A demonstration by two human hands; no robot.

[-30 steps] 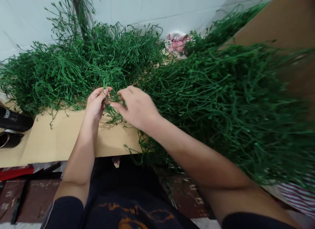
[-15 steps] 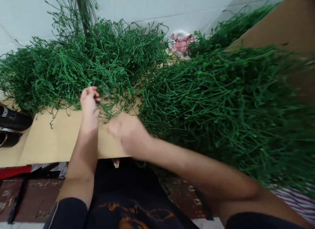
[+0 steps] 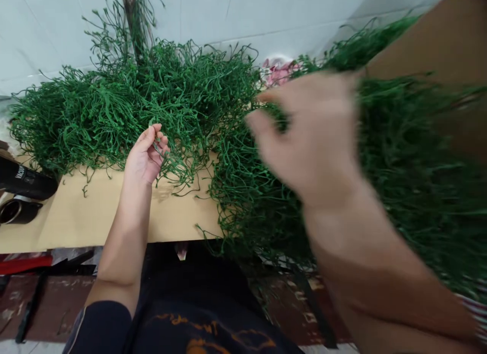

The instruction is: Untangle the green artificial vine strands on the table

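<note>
Thumb and fingers of my left hand (image 3: 146,156) are pinched on thin green stems, palm turned up, at the front edge of the left heap of green plastic-looking stems (image 3: 102,105). My right hand (image 3: 308,136), blurred by motion, is raised over the larger right heap (image 3: 258,202). Its thumb and index finger are apart, and nothing shows between them. Loose stems lie on the tan cardboard (image 3: 182,212) just right of my left hand.
A black bottle (image 3: 28,179) and a dark cup (image 3: 19,210) stand at the far left. Behind the heaps are pink-and-white cloth (image 3: 277,72) and a white tiled wall (image 3: 198,14). A brown cardboard panel (image 3: 437,39) rises at the right. An upright dark post (image 3: 132,27) stands behind the left heap.
My right hand has moved from beside my left hand, low over the cardboard, up and right over the right heap, and its thumb and finger have spread. My left hand has turned palm up.
</note>
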